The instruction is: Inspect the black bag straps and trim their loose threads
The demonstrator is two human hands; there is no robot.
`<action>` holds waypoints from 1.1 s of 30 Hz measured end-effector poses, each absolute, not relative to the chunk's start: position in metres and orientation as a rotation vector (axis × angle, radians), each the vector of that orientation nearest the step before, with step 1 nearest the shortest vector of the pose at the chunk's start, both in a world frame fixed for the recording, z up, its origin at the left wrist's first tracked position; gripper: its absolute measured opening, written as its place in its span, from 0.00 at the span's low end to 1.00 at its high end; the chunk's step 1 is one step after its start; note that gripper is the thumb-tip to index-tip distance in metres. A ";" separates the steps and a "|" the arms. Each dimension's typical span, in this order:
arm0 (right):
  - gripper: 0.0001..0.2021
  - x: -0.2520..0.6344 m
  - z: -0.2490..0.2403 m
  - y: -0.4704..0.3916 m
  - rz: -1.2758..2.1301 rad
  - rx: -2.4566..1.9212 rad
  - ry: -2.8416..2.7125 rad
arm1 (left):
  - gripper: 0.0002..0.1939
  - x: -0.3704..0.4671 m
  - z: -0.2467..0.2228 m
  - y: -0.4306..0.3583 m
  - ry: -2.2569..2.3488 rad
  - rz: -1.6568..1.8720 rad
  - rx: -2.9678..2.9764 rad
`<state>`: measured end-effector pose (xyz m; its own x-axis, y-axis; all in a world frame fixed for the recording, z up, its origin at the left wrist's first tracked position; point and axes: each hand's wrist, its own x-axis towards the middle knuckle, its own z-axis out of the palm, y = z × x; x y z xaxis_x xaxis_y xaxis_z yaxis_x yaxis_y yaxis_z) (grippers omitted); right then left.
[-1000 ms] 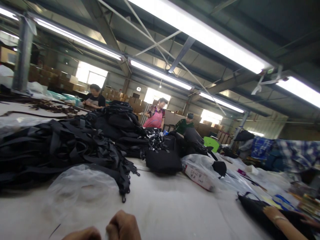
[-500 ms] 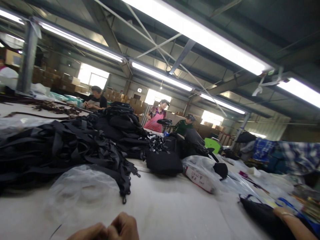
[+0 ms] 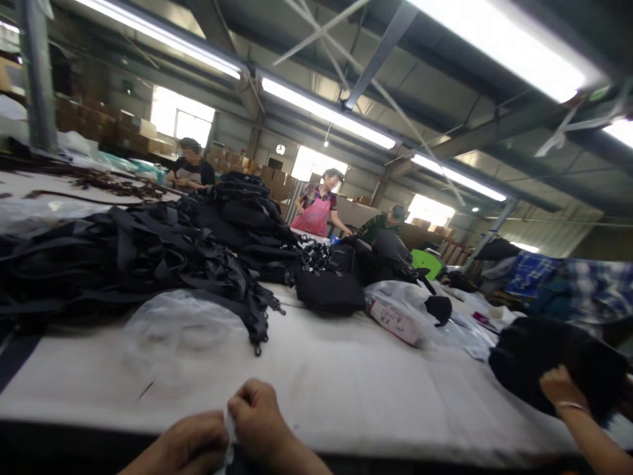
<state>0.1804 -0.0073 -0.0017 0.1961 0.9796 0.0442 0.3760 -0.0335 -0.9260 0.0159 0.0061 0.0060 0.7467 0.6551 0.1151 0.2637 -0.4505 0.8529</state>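
Observation:
At the near table edge my left hand [image 3: 190,443] is closed, its fingers pinched together. Close beside it, almost touching, my right hand [image 3: 262,419] is closed too. A thin whitish, see-through piece [image 3: 230,432], which looks like plastic film, runs between the fingertips of both hands. Its lower part hangs below the table edge and is mostly hidden. Beyond my hands lies a crumpled clear plastic bag [image 3: 182,330] on the white table [image 3: 346,376]. A short dark thread [image 3: 146,390] lies left of my hands.
A pile of black straps with hooks [image 3: 173,264] covers the left; black bags [image 3: 330,291] sit mid-table. A labelled plastic package [image 3: 395,320] lies right of them. At the right a co-worker's hand [image 3: 564,389] holds a black bag [image 3: 524,356]. Other people work at the back.
The view has tilted down, showing more of my hands and the near table edge. The co-worker at right has lifted the black bag upright. The person in the pink apron has lowered an arm.

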 end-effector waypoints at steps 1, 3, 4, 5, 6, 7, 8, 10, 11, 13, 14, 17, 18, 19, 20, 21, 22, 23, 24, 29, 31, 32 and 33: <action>0.10 0.184 0.004 -0.007 0.907 -1.538 -1.322 | 0.17 0.013 0.011 0.003 0.694 0.503 2.009; 0.08 0.192 0.011 -0.003 1.014 -1.506 -1.273 | 0.14 0.008 0.018 0.002 0.720 0.465 1.957; 0.07 0.196 0.012 -0.001 1.070 -1.494 -1.241 | 0.13 0.006 0.019 0.003 0.692 0.465 1.937; 0.07 0.199 0.011 0.001 1.117 -1.482 -1.210 | 0.15 0.005 0.018 0.005 0.659 0.469 1.920; 0.07 0.202 0.010 0.003 1.158 -1.471 -1.182 | 0.19 0.003 0.016 0.007 0.627 0.471 1.914; 0.07 0.204 0.008 0.004 1.191 -1.461 -1.159 | 0.23 0.003 0.013 0.009 0.602 0.464 1.915; 0.07 0.204 0.006 0.004 1.217 -1.451 -1.142 | 0.26 0.003 0.011 0.010 0.594 0.457 1.926; 0.08 0.204 0.002 0.004 1.252 -1.432 -1.125 | 0.26 0.004 0.008 0.010 0.618 0.443 1.962; 0.09 0.204 0.000 0.003 1.263 -1.423 -1.125 | 0.25 0.005 0.007 0.010 0.643 0.443 1.978; 0.11 0.206 -0.002 0.003 1.281 -1.405 -1.145 | 0.21 0.007 0.008 0.010 0.686 0.449 2.006; 0.13 0.209 -0.003 0.003 1.294 -1.397 -1.170 | 0.21 0.008 0.008 0.010 0.693 0.448 2.019; 0.16 0.217 -0.006 0.003 1.335 -1.377 -1.303 | 0.20 0.009 0.008 0.012 0.683 0.462 2.047; 0.16 0.220 -0.006 0.003 1.333 -1.376 -1.353 | 0.21 0.009 0.006 0.013 0.679 0.470 2.051; 0.16 0.222 -0.007 0.003 1.315 -1.379 -1.396 | 0.21 0.010 0.004 0.014 0.680 0.480 2.052; 0.16 0.222 -0.008 0.003 1.280 -1.388 -1.427 | 0.21 0.010 0.002 0.015 0.686 0.487 2.050; 0.16 0.222 -0.009 0.003 1.231 -1.402 -1.448 | 0.21 0.011 0.000 0.016 0.692 0.492 2.050; 0.16 0.222 -0.011 0.003 1.178 -1.418 -1.462 | 0.21 0.012 -0.003 0.016 0.693 0.498 2.057; 0.17 0.220 -0.013 0.003 1.127 -1.433 -1.473 | 0.20 0.014 -0.006 0.016 0.691 0.504 2.073; 0.17 0.218 -0.015 0.004 1.086 -1.445 -1.485 | 0.19 0.015 -0.008 0.016 0.683 0.513 2.100; 0.19 0.215 -0.021 0.004 1.039 -1.448 -1.528 | 0.15 0.014 -0.009 0.013 0.596 0.513 2.295; 0.17 0.217 -0.018 0.005 1.086 -1.425 -1.536 | 0.18 0.009 -0.006 0.014 0.570 0.496 2.250; 0.17 0.219 -0.015 0.006 1.108 -1.417 -1.536 | 0.20 0.007 -0.003 0.015 0.557 0.478 2.184; 0.17 0.221 -0.012 0.006 1.126 -1.414 -1.535 | 0.22 0.004 -0.001 0.018 0.556 0.466 2.097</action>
<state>0.2210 0.0063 -0.0124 -0.1068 0.9936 -0.0358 0.3323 0.0017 -0.9432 0.0041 0.0175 -0.0010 0.8286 0.5472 0.1182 0.2128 -0.5030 0.8377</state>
